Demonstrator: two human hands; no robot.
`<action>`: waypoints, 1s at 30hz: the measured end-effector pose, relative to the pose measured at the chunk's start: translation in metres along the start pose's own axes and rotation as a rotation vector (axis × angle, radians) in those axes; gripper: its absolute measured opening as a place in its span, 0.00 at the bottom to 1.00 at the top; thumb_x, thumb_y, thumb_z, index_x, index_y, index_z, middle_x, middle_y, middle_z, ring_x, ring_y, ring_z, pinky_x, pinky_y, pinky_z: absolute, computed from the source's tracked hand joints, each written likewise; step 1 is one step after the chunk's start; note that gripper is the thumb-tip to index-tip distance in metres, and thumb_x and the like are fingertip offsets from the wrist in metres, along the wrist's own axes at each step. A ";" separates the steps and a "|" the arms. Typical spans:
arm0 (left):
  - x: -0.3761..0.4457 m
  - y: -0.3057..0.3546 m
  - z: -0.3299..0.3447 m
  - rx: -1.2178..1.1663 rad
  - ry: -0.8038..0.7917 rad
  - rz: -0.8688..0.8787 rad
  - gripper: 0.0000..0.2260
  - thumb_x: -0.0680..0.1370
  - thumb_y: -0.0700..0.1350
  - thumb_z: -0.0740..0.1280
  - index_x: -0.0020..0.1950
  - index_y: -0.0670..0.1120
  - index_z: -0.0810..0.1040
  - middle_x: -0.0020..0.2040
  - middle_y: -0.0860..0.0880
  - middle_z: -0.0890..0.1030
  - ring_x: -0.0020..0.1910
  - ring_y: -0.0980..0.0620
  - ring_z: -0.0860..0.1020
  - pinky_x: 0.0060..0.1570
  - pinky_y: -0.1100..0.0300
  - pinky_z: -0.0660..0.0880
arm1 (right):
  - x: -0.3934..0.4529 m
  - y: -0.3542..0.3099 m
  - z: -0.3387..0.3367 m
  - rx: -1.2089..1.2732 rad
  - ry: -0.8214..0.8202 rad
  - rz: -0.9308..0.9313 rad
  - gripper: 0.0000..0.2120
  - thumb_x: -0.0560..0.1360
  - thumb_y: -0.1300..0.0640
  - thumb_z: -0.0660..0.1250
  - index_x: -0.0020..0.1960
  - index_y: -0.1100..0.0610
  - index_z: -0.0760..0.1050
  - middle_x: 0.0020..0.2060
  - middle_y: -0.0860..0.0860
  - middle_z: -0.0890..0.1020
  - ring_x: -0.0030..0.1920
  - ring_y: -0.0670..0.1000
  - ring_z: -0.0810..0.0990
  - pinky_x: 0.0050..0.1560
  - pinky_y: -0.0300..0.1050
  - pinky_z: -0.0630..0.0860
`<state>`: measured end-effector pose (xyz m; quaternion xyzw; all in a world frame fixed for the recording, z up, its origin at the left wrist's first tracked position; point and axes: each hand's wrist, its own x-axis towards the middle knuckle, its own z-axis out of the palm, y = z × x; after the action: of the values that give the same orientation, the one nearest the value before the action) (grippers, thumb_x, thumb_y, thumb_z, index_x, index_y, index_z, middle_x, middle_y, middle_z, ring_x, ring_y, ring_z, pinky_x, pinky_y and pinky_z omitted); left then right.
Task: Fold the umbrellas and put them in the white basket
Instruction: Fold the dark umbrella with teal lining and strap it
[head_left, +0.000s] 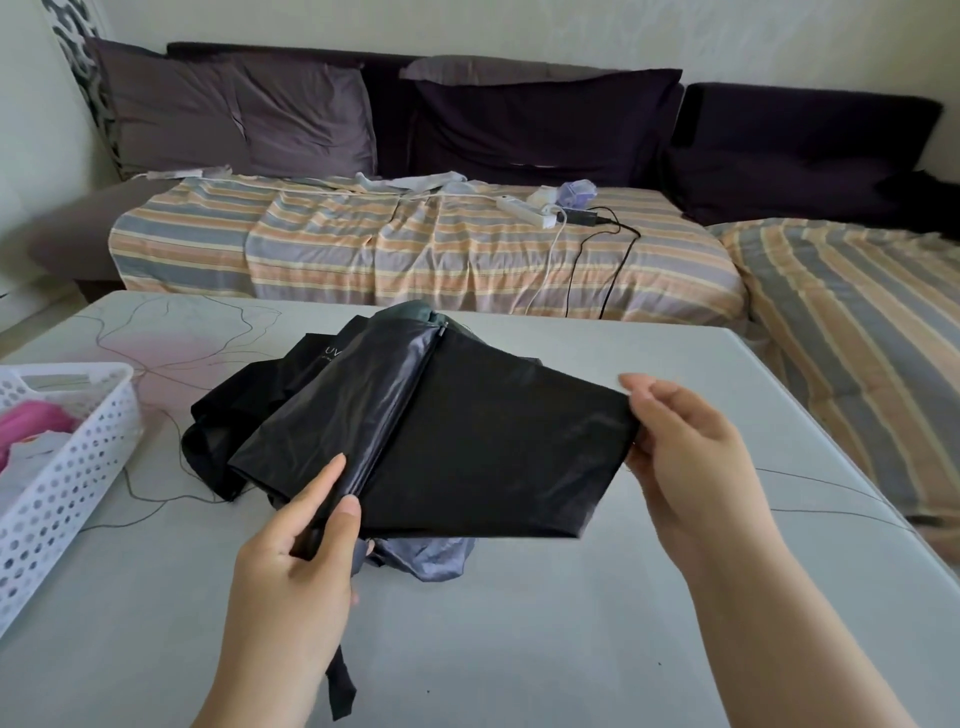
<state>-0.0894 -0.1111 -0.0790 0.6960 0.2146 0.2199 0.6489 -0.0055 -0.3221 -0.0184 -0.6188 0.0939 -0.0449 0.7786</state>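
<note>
Far left, the white basket (67, 457) sat at the edge of the tabletop (519, 623), something pink (31, 426) lying inside it. Just beside it, the black umbrella (493, 441) lay spread over the middle of the tabletop, its canopy loose, a grey-blue underside bunching out beneath the near edge and a dark strap trailing toward the camera. The left hand (291, 561) was in on the near end: thumb on top, fingers (322, 483) curled along a glossy fold of the fabric, pinching that pleat. Across to the right, one flat black panel was pulled out taut, and the right hand (691, 457) had its corner, thumb and fingers closed on the edge of the cloth. Behind the tabletop ran a sofa with a striped cover (415, 244), a white power strip (524, 210) and cables resting on it, dark cushions (545, 124) along the back.
</note>
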 end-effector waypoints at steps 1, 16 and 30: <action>0.000 0.000 0.000 -0.002 0.004 -0.007 0.19 0.78 0.45 0.66 0.47 0.73 0.77 0.29 0.40 0.68 0.22 0.49 0.70 0.30 0.59 0.68 | 0.000 0.002 0.000 0.121 0.000 0.059 0.09 0.80 0.54 0.62 0.55 0.56 0.77 0.43 0.54 0.82 0.40 0.47 0.82 0.43 0.42 0.78; -0.006 -0.006 0.006 0.163 -0.149 0.033 0.16 0.78 0.49 0.63 0.51 0.73 0.76 0.26 0.44 0.71 0.27 0.47 0.71 0.31 0.56 0.68 | -0.043 -0.004 0.043 0.197 -0.372 -0.003 0.15 0.82 0.58 0.57 0.46 0.59 0.81 0.44 0.54 0.86 0.47 0.50 0.85 0.45 0.40 0.80; -0.024 -0.004 0.004 0.255 -0.307 0.003 0.17 0.75 0.49 0.66 0.26 0.49 0.72 0.20 0.48 0.71 0.23 0.50 0.70 0.33 0.55 0.72 | -0.053 0.015 0.082 -0.118 -0.764 -0.028 0.22 0.81 0.55 0.58 0.75 0.51 0.61 0.61 0.46 0.79 0.60 0.45 0.79 0.61 0.42 0.76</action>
<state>-0.1067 -0.1276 -0.0837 0.7983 0.1384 0.0830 0.5802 -0.0412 -0.2306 -0.0107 -0.6358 -0.2092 0.1836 0.7200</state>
